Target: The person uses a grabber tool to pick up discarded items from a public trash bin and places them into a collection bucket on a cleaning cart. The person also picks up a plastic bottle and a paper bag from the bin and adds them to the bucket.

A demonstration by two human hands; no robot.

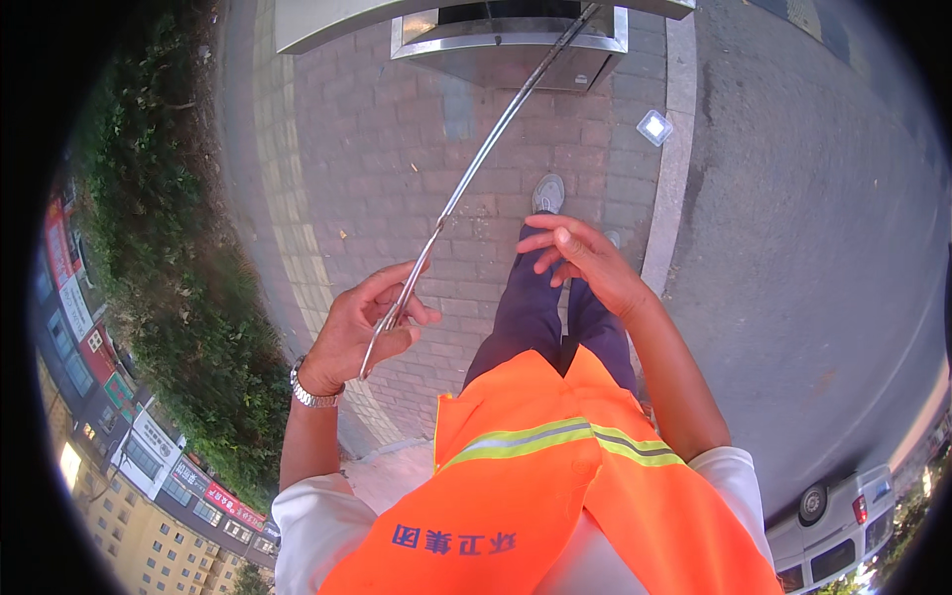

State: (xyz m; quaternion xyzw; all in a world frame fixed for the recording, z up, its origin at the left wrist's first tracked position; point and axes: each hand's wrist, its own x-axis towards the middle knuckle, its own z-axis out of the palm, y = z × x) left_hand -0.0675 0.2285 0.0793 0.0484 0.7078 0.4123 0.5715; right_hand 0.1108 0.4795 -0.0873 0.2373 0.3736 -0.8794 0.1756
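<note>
Long metal tongs [482, 155] run slantwise through the view, their handle end in my left hand [372, 323]. My left fingers pass around and through the handle, and a metal-banded watch [312, 390] sits on that wrist. The far end of the tongs reaches the opening of a stainless-steel litter bin [513, 63], where the tips are cut off at the picture's top edge. My right hand [576, 253] hovers over my legs with bent fingers apart and nothing in it.
A square clear container [654, 128] lies beside the stone kerb [664, 201]. Brick paving [357, 149] spreads under my feet. A hedge [171, 297] borders the left, and the asphalt road [781, 260] the right, where a silver van [837, 532] stands behind me.
</note>
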